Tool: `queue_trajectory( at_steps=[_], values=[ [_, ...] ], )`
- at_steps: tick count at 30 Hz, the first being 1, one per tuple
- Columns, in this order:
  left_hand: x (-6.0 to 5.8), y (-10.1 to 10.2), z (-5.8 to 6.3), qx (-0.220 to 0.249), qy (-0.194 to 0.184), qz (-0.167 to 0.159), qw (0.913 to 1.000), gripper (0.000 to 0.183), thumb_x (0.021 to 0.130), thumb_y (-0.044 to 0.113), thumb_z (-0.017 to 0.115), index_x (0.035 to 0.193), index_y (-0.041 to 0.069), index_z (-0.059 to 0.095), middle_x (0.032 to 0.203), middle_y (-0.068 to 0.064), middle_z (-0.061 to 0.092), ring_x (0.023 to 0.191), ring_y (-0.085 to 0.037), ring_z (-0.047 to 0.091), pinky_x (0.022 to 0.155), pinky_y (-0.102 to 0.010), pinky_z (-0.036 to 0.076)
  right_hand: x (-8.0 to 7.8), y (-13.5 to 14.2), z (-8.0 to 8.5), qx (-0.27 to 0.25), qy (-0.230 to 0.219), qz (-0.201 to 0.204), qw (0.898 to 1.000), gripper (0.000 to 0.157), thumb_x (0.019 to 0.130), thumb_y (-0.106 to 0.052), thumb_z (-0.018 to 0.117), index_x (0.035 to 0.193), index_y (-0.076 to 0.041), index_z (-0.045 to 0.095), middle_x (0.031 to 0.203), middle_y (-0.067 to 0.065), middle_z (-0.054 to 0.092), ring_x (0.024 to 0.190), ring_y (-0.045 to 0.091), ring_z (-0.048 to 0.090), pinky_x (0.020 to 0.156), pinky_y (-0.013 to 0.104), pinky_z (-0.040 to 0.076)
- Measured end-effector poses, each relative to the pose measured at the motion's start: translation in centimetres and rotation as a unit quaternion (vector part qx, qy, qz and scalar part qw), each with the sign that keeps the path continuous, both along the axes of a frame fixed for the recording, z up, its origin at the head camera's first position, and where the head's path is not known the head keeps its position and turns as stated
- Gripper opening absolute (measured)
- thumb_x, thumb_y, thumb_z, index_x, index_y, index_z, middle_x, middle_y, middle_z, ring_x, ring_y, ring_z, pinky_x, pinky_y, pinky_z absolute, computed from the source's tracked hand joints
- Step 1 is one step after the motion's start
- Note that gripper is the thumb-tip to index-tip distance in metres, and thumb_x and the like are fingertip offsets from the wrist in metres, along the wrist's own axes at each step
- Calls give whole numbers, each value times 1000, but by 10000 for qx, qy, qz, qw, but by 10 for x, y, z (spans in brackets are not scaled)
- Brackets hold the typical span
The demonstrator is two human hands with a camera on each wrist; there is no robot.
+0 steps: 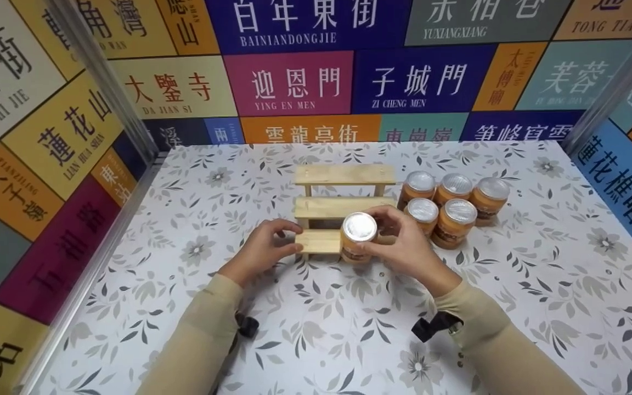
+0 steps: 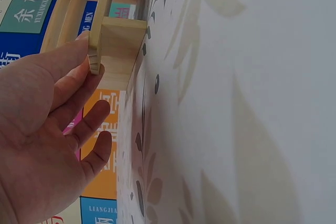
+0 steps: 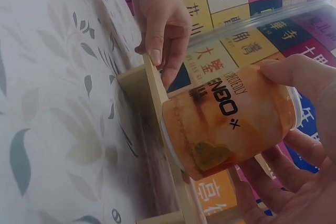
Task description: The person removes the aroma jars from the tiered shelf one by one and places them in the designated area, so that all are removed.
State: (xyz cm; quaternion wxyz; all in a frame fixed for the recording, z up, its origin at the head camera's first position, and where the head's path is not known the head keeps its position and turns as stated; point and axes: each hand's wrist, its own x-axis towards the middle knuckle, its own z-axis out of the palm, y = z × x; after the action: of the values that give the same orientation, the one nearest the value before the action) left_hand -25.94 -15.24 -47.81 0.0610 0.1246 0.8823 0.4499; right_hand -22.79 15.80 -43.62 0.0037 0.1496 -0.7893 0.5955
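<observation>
A small wooden three-step rack (image 1: 344,174) stands on the table. My left hand (image 1: 264,249) pinches the left end of its lowest step between thumb and fingers; the left wrist view shows the fingertips (image 2: 95,77) at the board's end, other fingers loosely bent. With my right hand (image 1: 406,241) I grip an orange can (image 1: 360,227) with a silver lid, upright at the right part of that lowest step. In the right wrist view the can (image 3: 231,121) has dark lettering, and its base is at the board; whether it bears fully on it I cannot tell.
Several similar orange cans (image 1: 453,219) with silver lids stand close together right of the rack, just beyond my right hand. The table (image 1: 316,351) has a floral cover. Behind it rises a wall of colourful signs (image 1: 288,82), with clear panel edges at both sides.
</observation>
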Motion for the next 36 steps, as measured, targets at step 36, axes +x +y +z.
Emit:
queue_trajectory(
  at_steps=[36],
  values=[
    [1,1,-1,75,207,-116,9997,30,90,18,82,118,15,73,123,-3,70,114,-26,61,101,-45,49,23,124,50,-667,165,-1091,9917,53,85,-3,83,133,-9,59,121,-2,63,110,11,61,88,15,51]
  ],
)
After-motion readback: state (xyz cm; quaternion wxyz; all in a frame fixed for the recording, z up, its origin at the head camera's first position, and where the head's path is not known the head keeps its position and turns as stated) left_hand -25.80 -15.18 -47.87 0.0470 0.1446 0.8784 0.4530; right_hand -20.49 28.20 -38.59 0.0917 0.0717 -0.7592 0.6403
